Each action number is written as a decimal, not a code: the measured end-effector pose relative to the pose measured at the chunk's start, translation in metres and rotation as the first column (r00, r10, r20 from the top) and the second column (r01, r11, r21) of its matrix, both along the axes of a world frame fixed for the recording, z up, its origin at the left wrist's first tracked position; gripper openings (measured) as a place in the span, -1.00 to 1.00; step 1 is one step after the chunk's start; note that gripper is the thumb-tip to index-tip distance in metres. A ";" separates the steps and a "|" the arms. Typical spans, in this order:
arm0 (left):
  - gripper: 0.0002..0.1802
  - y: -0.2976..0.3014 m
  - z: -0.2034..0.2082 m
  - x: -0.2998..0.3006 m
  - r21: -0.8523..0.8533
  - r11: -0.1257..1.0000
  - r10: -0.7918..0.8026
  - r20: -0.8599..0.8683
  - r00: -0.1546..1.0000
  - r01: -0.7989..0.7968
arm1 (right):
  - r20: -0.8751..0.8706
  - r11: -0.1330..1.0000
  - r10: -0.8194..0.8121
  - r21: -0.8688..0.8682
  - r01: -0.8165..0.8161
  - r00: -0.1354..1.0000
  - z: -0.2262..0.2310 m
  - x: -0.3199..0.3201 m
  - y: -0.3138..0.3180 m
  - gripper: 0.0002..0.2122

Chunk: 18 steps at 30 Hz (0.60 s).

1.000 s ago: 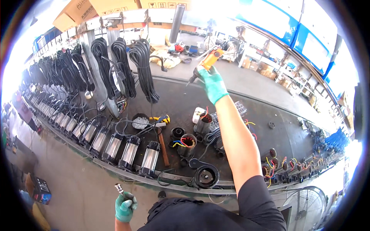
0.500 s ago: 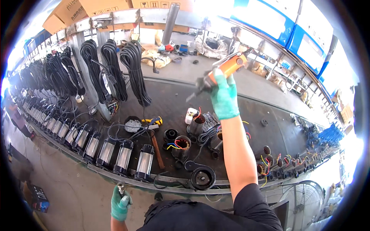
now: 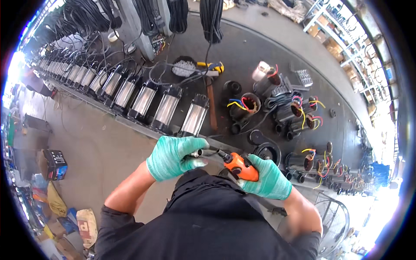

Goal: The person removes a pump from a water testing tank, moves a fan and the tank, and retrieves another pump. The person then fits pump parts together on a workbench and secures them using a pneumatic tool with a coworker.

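Note:
My left hand (image 3: 175,158), in a green knit glove, is closed around a small metal socket (image 3: 198,153) whose round end shows between thumb and fingers. My right hand (image 3: 266,177), gloved the same way, grips an orange power tool (image 3: 243,168) with a black nose (image 3: 224,155) pointing at the left hand. Tool and socket are close together, in front of my body by the bench's near edge; whether they touch I cannot tell. Just beyond the left hand stands a silver pump motor (image 3: 194,118) with black ends. A black round housing (image 3: 265,152) lies beyond the right hand.
A row of silver motors (image 3: 126,94) lines the bench edge at left. Open motor bodies with coloured wires (image 3: 245,106) stand on the dark bench (image 3: 242,52). A hammer (image 3: 211,104), a bowl of white pieces (image 3: 184,68) and hanging black cable coils (image 3: 211,19) are beyond; a fan (image 3: 333,216) is at right.
My right hand has brought the orange tool down from above the bench to my body. My left hand has risen with the socket and moved right, to meet it. The view has shifted too.

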<state>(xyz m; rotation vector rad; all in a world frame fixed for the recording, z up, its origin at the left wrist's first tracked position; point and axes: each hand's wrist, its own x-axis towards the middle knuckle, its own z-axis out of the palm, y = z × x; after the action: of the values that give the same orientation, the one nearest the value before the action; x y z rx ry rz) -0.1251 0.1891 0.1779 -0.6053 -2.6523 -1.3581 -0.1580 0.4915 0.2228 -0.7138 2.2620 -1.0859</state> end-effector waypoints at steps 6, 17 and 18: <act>-0.60 -0.010 -0.014 0.009 -0.210 0.964 -0.171 -0.009 0.985 0.165 | 0.007 0.988 0.046 0.147 -0.046 0.999 -0.011 0.020 -0.005 -0.56; -0.62 0.035 -0.005 0.067 -0.440 0.802 -0.283 0.315 0.906 0.404 | -0.099 0.907 0.259 0.368 -0.206 0.961 -0.017 0.075 0.017 -0.59; -0.63 0.043 -0.007 0.074 -0.483 0.755 -0.283 0.369 0.885 0.443 | -0.118 0.875 0.297 0.431 -0.221 0.947 -0.018 0.082 0.020 -0.60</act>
<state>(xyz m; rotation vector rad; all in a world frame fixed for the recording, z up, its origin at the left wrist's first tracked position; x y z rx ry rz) -0.0509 0.2320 0.1713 -1.1310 -3.3201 -0.7280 -0.0756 0.5115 0.2047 -0.9286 2.3490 -0.4044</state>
